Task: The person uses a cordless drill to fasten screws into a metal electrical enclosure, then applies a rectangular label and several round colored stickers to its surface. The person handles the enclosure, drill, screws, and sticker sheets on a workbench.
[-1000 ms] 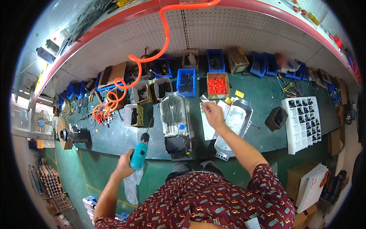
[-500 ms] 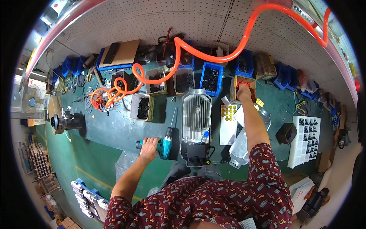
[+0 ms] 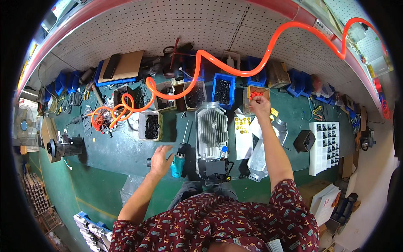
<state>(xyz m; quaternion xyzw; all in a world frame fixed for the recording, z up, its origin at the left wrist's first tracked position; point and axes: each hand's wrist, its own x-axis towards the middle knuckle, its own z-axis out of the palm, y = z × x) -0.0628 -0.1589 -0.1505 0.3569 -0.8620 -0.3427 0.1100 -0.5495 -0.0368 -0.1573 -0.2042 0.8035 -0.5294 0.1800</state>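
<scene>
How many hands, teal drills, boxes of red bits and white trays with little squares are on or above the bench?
Left hand and right hand: 2
Teal drill: 1
Box of red bits: 1
White tray: 1
Total: 5

The person wore a loose, short-sleeved maroon shirt (image 3: pixel 210 218), printed all over with small scattered figures in blue-green, cream and yellowish tones, too small to make out. The same print ran across the left sleeve (image 3: pixel 119 235) and the right sleeve (image 3: pixel 287 197), both wide and ending above the elbow. Below the hem, dark grey trousers (image 3: pixel 187 192) showed. The left hand (image 3: pixel 159 161), the right hand (image 3: pixel 261 106) and both forearms were bare. Near the lower edge, a pale, fine-textured piece (image 3: pixel 275 245) lay against the shirt.
</scene>
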